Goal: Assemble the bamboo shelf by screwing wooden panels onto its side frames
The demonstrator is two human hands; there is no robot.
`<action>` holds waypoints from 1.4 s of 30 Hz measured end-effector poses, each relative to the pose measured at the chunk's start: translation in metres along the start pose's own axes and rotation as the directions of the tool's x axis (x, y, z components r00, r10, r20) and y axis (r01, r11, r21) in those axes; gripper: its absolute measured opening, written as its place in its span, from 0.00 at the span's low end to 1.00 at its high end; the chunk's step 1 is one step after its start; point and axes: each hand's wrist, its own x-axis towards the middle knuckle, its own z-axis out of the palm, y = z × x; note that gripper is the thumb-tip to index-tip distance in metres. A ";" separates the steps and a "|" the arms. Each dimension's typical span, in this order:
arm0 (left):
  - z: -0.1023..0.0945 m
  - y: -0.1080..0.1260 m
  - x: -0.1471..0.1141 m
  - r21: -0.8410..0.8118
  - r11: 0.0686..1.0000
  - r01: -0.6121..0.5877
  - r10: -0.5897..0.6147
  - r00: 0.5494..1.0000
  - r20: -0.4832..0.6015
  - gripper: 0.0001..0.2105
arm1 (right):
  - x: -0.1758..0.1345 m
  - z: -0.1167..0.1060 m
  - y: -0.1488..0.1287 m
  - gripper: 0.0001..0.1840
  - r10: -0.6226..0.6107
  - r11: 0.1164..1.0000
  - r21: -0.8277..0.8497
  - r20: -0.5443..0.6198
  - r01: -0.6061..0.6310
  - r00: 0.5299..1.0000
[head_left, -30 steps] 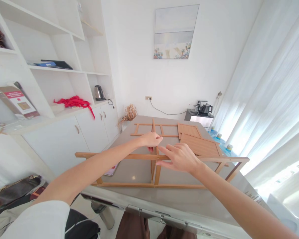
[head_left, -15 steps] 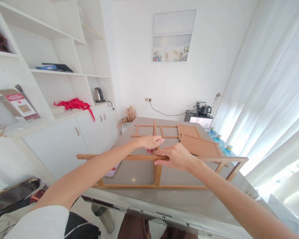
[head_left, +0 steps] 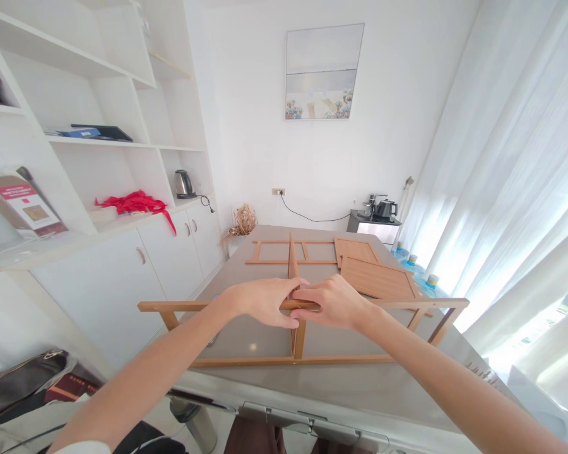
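Observation:
A light wooden frame point(head_left: 260, 362) stands on edge on the grey table, its upper rail running left to right in front of me. A wooden panel point(head_left: 292, 255) meets it near the middle and reaches away toward the far side. My left hand point(head_left: 267, 301) grips the upper rail at this joint, thumb below and fingers over the top. From the other side, my right hand point(head_left: 330, 302) pinches the same rail beside the panel. The fingertips of both hands nearly meet and hide the joint itself.
Farther back on the table point(head_left: 246, 280) lie a ladder-like wooden frame point(head_left: 272, 241) and two wooden panels point(head_left: 378, 277). Small screws or pegs point(head_left: 483, 373) sit near the right edge. A machine with a black kettle point(head_left: 385, 209) stands beyond; white shelves point(head_left: 94, 142) line the left.
My left hand has come down and toward me, from the panel above the joint onto the upper rail. My right hand keeps its hold at the joint. The view has shifted slightly.

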 end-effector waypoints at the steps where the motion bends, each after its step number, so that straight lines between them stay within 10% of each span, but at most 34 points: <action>1: 0.002 0.000 0.004 0.012 1.000 -0.002 0.003 1.000 -0.024 0.25 | 0.001 -0.001 0.000 0.13 -0.005 1.000 0.010 -0.003 0.005 1.000; 9: 0.011 0.003 0.005 0.136 0.990 0.047 -0.035 0.995 -0.092 0.12 | -0.024 0.004 -0.010 0.18 -0.002 0.992 -0.124 -0.277 -0.034 0.961; 13: 0.010 0.007 0.006 0.186 0.980 0.066 -0.049 0.994 -0.095 0.13 | -0.086 0.018 -0.040 0.12 0.196 0.974 -0.004 -0.489 -0.226 0.850; 18: 0.009 0.006 0.013 0.202 0.975 0.092 -0.082 0.995 -0.056 0.14 | -0.193 0.043 -0.045 0.13 0.551 0.828 0.179 -0.429 -0.531 0.715; 20: 0.011 0.005 0.016 0.189 0.975 0.113 -0.104 0.993 -0.056 0.14 | -0.245 0.045 -0.028 0.14 0.765 0.616 0.189 -0.377 -0.765 0.522; 23: 0.015 0.002 0.018 0.145 0.980 0.133 -0.125 0.990 -0.059 0.16 | -0.322 0.040 0.002 0.22 0.955 0.148 0.155 -0.280 -0.977 0.100; 26: 0.020 -0.002 0.020 0.125 0.984 0.130 -0.123 0.991 -0.061 0.17 | -0.374 0.033 0.023 0.26 0.966 -0.006 0.129 -0.255 -0.992 -0.039; 35: 0.019 -0.003 0.017 0.171 0.981 0.093 -0.082 0.994 -0.069 0.09 | -0.372 0.047 0.046 0.25 0.981 -0.017 0.114 -0.189 -0.993 -0.039; 40: 0.015 0.005 0.011 0.188 0.978 0.086 -0.069 0.993 -0.096 0.05 | -0.338 0.052 0.032 0.23 0.981 0.114 0.164 -0.171 -0.980 0.085; 42: 0.014 0.007 0.010 0.190 0.977 0.098 -0.080 0.991 -0.105 0.06 | -0.304 0.052 0.015 0.21 0.971 0.233 0.217 -0.113 -0.948 0.212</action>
